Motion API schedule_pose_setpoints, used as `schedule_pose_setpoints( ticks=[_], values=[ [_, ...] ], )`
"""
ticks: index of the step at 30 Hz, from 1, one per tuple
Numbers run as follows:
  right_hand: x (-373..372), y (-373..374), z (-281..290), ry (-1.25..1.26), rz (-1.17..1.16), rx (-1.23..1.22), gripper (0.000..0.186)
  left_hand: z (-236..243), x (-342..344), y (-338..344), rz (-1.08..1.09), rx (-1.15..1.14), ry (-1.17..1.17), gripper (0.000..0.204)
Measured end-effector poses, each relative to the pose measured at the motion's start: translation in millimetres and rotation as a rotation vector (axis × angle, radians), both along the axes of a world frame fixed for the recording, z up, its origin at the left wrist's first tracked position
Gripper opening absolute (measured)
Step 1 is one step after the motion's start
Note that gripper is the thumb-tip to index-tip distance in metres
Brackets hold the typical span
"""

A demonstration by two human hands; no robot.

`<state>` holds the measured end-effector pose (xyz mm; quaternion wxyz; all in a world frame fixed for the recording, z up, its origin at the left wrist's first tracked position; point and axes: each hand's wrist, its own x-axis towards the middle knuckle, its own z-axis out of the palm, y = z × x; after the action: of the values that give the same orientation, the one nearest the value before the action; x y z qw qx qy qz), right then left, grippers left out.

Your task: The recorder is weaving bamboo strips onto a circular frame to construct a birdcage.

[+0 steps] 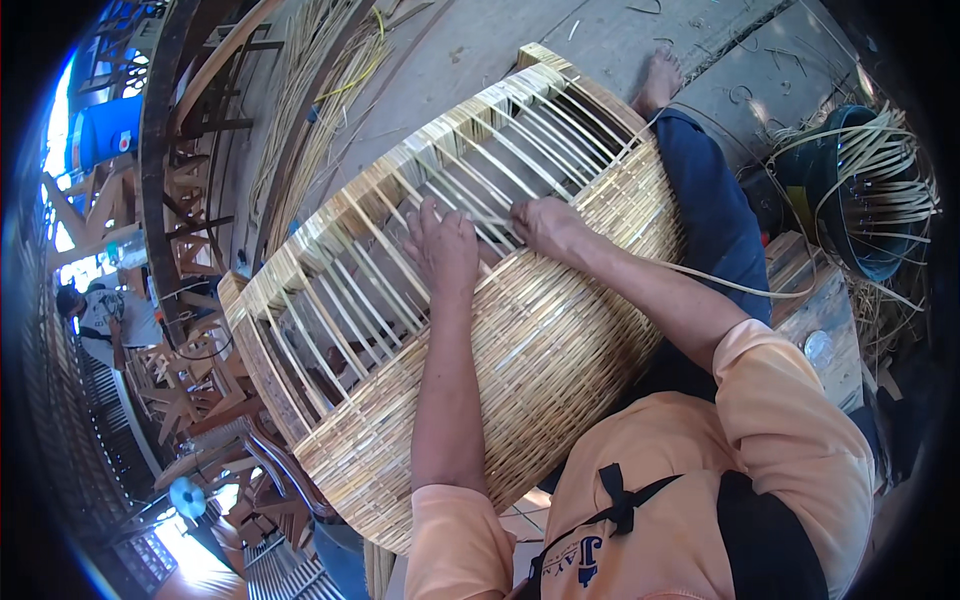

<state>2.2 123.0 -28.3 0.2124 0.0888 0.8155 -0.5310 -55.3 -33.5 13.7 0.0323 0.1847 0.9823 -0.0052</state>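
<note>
One basket (pixel 520 330), big, drum-shaped, lay on its side across the person's lap. Lower half was tight woven split bamboo, fine ribbed texture, pale tan. Upper half was open: bare flat ribs fanning to a woven rim band. Left hand (pixel 443 250) lay flat at the weave edge, fingers (pixel 425 215) spread narrow and pushed between the ribs. Right hand (pixel 545 225) sat just beside it, fingers curled, pinching one thin strip (pixel 720 282) that trailed off to the right. One dark bucket (pixel 860 190) far right held a tangle of loose strips. Long bamboo bundle (pixel 320 90) lay on the floor upper left.
</note>
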Motion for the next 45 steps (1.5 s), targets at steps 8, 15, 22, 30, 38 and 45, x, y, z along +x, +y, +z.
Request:
schedule_pose_setpoints(
  ticks=[8, 15, 22, 30, 38, 45],
  values=[
    [4.2, -10.7, -15.0, 0.190, 0.027, -0.038, 0.019, 3.7, 9.1, -4.0, 0.035, -0.101, -0.044, 0.029],
    [-11.5, -47.6, 14.8, 0.279, 0.005, -0.062, 0.030, 64.6, 6.8, -27.6, -0.096, 0.065, 0.104, 0.017],
    [-11.8, -83.7, 22.1, 0.364, -0.106, 0.094, 0.020, 51.3, 9.6, -63.5, 0.034, -0.112, 0.088, 0.027],
    [-4.0, -97.1, 48.0, 0.395, -0.090, 0.074, 0.028, 82.0, 12.3, -70.0, -0.046, -0.217, 0.137, 0.022],
    [-26.3, -140.2, 70.1, 0.357, -0.019, -0.018, 0.023, 102.7, 13.0, -127.4, 0.090, -0.239, 0.203, 0.028],
    [-24.1, -151.5, 69.5, 0.335, 0.143, 0.076, 0.022, 108.8, 17.9, -121.4, 0.086, -0.222, 0.044, 0.026]
  ],
)
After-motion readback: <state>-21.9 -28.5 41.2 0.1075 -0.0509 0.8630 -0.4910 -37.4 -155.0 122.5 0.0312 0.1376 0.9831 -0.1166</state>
